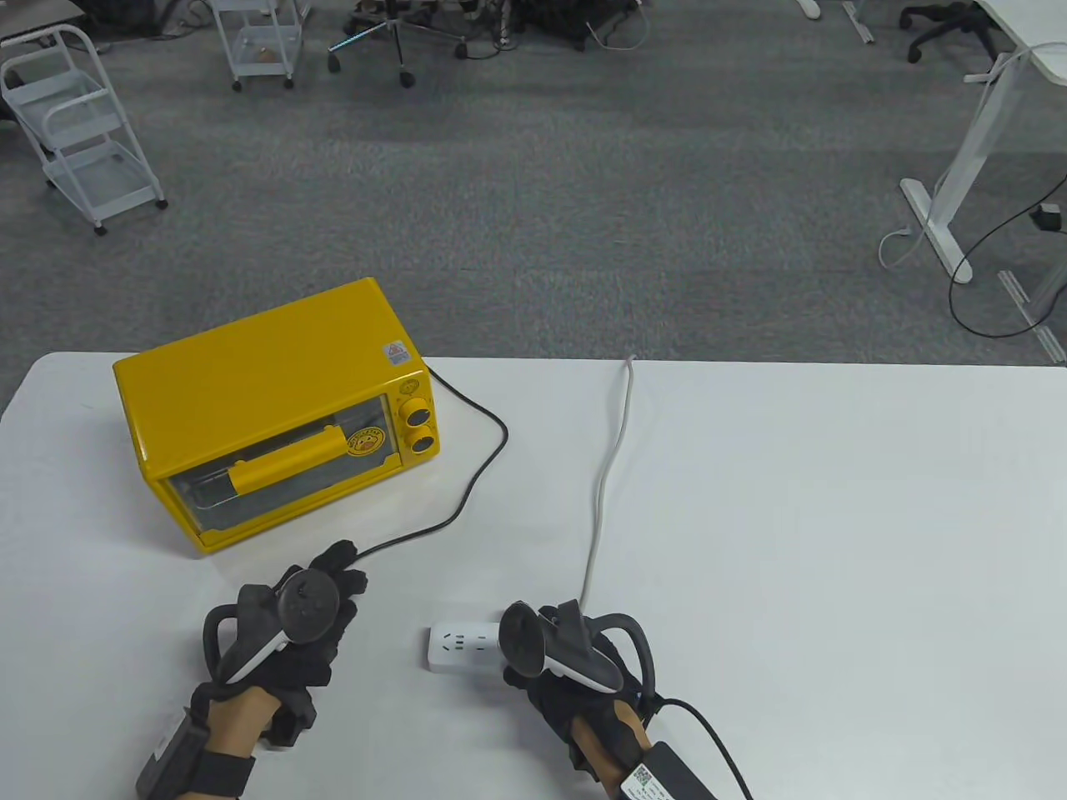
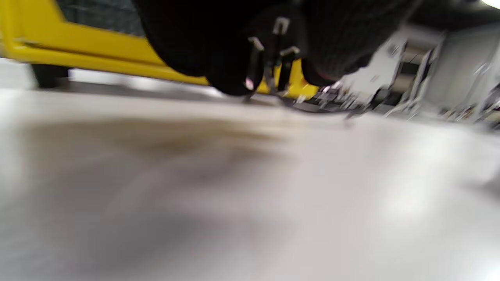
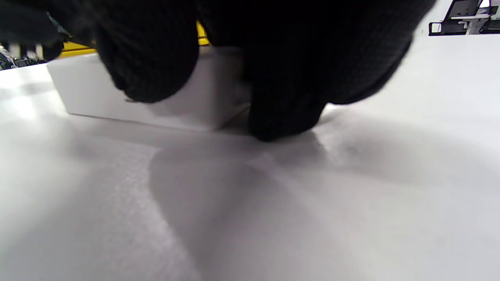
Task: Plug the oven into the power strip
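Observation:
The yellow oven stands at the back left of the white table. Its black cord curves from its right side down to my left hand. In the left wrist view my left hand grips the black oven plug, metal prongs pointing out, just above the table, with the oven behind. The white power strip lies in front, sockets up. My right hand holds its right end. In the right wrist view my fingers press around the strip.
The strip's white cable runs from its right end to the table's far edge. A gap of bare table lies between plug and strip. Carts, chairs and a desk leg stand on the grey carpet beyond.

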Motion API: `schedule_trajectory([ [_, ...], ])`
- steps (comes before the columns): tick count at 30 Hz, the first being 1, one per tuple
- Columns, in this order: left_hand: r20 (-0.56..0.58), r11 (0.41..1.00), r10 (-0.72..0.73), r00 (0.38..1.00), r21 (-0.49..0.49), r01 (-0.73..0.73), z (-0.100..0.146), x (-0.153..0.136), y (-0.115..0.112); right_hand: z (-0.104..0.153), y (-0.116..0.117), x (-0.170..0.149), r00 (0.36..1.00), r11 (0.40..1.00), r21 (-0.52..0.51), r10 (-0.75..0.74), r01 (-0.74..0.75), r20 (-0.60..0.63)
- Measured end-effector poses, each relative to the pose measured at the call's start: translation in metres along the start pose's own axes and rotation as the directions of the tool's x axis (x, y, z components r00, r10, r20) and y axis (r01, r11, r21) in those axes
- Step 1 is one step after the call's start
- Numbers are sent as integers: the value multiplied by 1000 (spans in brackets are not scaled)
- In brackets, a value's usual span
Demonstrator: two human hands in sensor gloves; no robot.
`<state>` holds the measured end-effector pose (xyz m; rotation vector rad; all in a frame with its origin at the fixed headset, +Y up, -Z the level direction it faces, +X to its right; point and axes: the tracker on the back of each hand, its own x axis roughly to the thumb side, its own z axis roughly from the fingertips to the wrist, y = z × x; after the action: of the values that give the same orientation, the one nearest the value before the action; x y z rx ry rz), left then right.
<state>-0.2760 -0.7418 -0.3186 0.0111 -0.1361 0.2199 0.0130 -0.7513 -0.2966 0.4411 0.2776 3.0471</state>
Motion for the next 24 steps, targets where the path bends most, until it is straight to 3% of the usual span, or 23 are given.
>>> schedule_trajectory([
  [3,70,994,97,993,39,-100,3,12,8,0,0,0,1000,1000,-2,0,0,-2],
  [5,80,984,179,980,-6,-179,3,18,7,1,1,-1,1000,1000,-4,-2,2,-2],
  [10,87,909,374,923,-232,-347,2,23,-8,2,1,-2,1000,1000,-3,-6,6,-2],
  [15,145,861,426,893,-368,-351,4,29,-11,2,1,-2,1000,1000,1,-6,6,-2],
  [18,178,857,437,882,-380,-348,6,34,-8,2,1,-2,1000,1000,1,-3,3,-2],
  [24,171,932,336,926,-198,-302,9,46,-2,2,1,-2,1000,1000,3,-3,3,-1],
])
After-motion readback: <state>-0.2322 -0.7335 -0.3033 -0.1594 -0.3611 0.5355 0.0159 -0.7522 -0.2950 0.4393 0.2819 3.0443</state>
